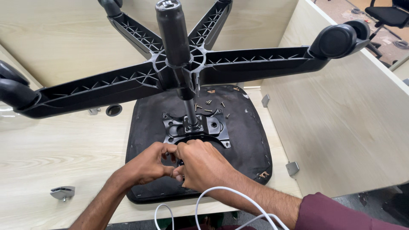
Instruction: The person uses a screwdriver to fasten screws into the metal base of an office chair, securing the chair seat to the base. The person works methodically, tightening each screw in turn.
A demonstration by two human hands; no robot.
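Note:
An upturned black office-chair seat (pixel 247 127) lies on a light wooden desk (pixel 55 145). A black metal mechanism plate (pixel 213 126) is fixed to its underside, and a gas-lift column (pixel 173 32) rises from it to a five-arm black wheeled base (pixel 255 64). My left hand (pixel 150 164) and my right hand (pixel 203 164) meet at the plate's near edge, fingers curled round a small dark part that is mostly hidden. Several loose screws (pixel 209 105) lie on the seat beyond the plate.
Wooden partition panels (pixel 341 115) wall the desk at the back and right. Metal brackets (pixel 63 192) (pixel 292 168) sit on the desk, with a round cable hole (pixel 113 110) at the back. A white cable (pixel 213 200) loops over my right forearm. Another chair (pixel 387 15) stands far right.

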